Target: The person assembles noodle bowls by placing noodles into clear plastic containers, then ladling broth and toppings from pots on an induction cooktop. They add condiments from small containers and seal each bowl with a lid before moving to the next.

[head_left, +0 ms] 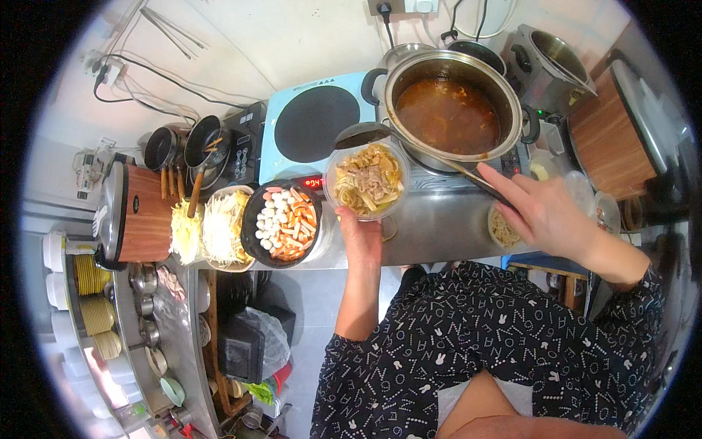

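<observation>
My left hand (358, 238) grips a clear round plastic bowl (330, 192) from below its near side. In it lie thick pale noodles and pieces of cooked meat (376, 179). My right hand (534, 212) is closed on the dark handle of a ladle (362, 133). The ladle's head is tilted at the far rim of the bowl, and its shaft passes in front of the pot. What the ladle's head holds I cannot make out. A large two-handled steel pot (468, 155) of reddish-brown broth (450, 110) stands just beyond both hands.
Left of the bowl are a light-blue induction cooker (276, 146), a black bowl of white balls and orange sticks (250, 234), a bowl of bean sprouts (230, 265) and small black pans (201, 143). A wood-patterned cooker (146, 212) stands far left, another (614, 132) at right.
</observation>
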Available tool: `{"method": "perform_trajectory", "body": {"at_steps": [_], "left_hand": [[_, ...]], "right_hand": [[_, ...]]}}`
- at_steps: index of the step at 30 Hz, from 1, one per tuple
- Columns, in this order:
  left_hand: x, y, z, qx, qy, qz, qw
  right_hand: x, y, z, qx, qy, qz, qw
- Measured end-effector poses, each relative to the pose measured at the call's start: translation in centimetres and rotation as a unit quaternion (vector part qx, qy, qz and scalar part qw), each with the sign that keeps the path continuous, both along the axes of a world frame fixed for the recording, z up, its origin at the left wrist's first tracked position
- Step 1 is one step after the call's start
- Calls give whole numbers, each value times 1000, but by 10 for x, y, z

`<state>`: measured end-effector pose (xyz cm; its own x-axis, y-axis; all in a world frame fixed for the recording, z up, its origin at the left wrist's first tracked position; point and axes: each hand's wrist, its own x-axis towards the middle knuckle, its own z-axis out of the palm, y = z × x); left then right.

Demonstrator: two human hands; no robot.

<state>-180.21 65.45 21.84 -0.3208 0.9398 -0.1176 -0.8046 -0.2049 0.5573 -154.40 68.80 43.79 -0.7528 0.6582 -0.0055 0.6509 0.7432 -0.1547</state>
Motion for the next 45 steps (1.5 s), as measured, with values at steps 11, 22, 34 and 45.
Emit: {"method": "perform_trajectory", "body": {"at_steps": [11, 22, 34, 45], "left_hand": [[0, 4, 11, 20, 40, -2, 999], [-8, 6, 12, 2, 49, -20, 999], [8, 5, 26, -39, 43, -35, 998], [13, 4, 22, -35, 35, -51, 997]], "right_hand": [[39, 25, 2, 91, 12, -95, 991], [48, 125, -70, -180, 85, -232, 952], [73, 108, -49, -614, 365, -341, 612], [90, 97, -33, -590, 399, -371, 596]]}}
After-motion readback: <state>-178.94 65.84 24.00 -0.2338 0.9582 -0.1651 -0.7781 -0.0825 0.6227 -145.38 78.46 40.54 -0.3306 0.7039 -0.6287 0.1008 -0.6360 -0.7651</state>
